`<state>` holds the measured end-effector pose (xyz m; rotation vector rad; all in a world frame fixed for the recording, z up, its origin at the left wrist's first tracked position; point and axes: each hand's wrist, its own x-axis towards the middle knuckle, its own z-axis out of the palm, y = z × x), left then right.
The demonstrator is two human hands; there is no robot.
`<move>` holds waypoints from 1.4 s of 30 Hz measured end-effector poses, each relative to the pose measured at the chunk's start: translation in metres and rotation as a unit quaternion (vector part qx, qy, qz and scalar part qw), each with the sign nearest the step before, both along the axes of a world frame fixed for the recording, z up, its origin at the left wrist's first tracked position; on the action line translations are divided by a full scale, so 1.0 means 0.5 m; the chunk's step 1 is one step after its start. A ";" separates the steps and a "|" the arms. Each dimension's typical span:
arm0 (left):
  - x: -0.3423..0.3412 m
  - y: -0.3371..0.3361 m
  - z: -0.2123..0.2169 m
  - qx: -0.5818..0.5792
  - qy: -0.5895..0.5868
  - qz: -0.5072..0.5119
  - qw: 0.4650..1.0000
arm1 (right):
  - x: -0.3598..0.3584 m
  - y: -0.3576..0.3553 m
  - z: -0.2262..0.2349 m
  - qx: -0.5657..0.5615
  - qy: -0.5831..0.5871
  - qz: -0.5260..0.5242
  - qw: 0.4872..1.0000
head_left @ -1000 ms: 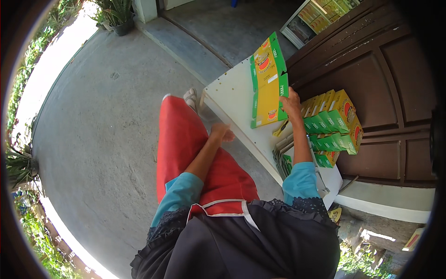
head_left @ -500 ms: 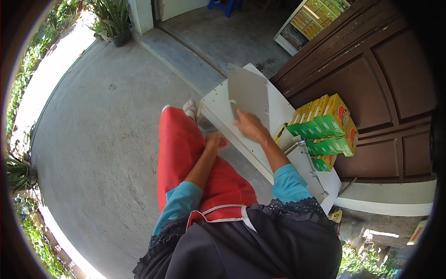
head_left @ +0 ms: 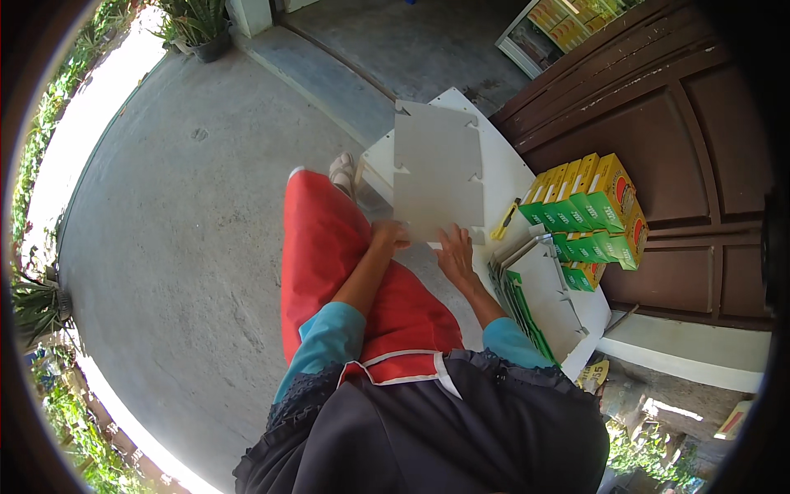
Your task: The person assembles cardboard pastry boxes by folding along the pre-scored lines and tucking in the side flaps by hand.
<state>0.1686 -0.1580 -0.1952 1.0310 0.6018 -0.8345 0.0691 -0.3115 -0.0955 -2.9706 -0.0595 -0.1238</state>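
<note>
A flat grey cardboard box blank [head_left: 438,169] with notched edges lies over the small white table [head_left: 508,169], its near-left part reaching past the table's edge. My left hand [head_left: 390,235] is closed at the blank's near-left corner, fingers curled. At the near edge, my right hand [head_left: 457,257] has its fingertips on top of the sheet and appears to grip it; the thumb's hold is partly hidden. To the right of the blank is a yellow cutter knife [head_left: 504,221]. Close to my right forearm is a stack of more flat blanks [head_left: 539,292], some with green edges.
Yellow-and-green boxes [head_left: 588,202] are stacked at the table's right, beside a brown panelled door [head_left: 625,156]. A glass display case [head_left: 555,37] stands beyond the doorway step [head_left: 317,82]. Concrete floor [head_left: 181,222] extends to the left, with potted plants [head_left: 202,29] along its edge.
The grey blank has come nearer and turned flatter toward me. My right hand has moved back from its middle to its near edge, and my left hand now meets its corner.
</note>
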 end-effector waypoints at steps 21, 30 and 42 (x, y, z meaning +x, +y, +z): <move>0.029 0.023 0.023 -0.085 0.003 0.158 0.984 | 0.162 -0.003 -0.042 -0.005 0.016 0.150 0.989; 0.021 0.037 0.033 -0.091 -0.035 0.170 0.981 | 0.151 -0.001 -0.037 -0.068 -0.007 0.236 0.969; 0.032 0.051 -0.060 0.399 -0.159 0.209 0.878 | 0.261 -0.042 0.068 0.107 -0.130 0.140 0.976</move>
